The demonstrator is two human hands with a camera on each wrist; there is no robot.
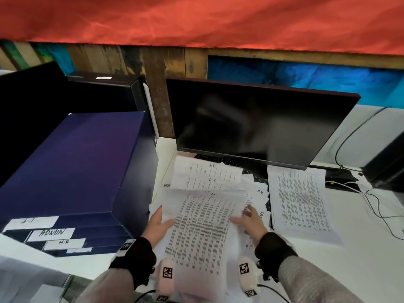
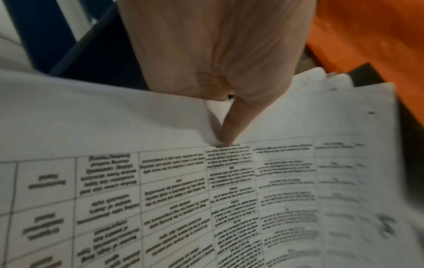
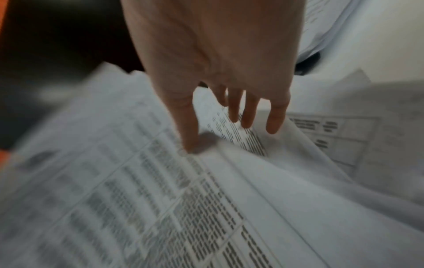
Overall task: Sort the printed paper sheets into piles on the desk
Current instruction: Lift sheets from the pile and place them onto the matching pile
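A stack of printed table sheets point(image 1: 201, 237) is held up in front of me over the white desk point(image 1: 360, 254). My left hand point(image 1: 159, 224) grips its left edge. In the left wrist view the thumb point(image 2: 229, 130) presses on the top sheet point(image 2: 183, 199) and the fingers are hidden under the paper. My right hand point(image 1: 249, 219) is at the right edge with fingers spread and straight. In the right wrist view its thumb point(image 3: 190, 137) touches the blurred top sheet point(image 3: 137, 199). A neat pile point(image 1: 303, 202) lies to the right. Loose sheets point(image 1: 205, 173) lie beyond the stack.
A dark blue tiered file box point(image 1: 76, 162) stands at the left, with labels reading ADMIN and H.R. A black monitor point(image 1: 258, 123) stands behind the papers, and a keyboard point(image 1: 209, 159) is partly buried under them. Cables point(image 1: 371, 200) run along the desk's right side.
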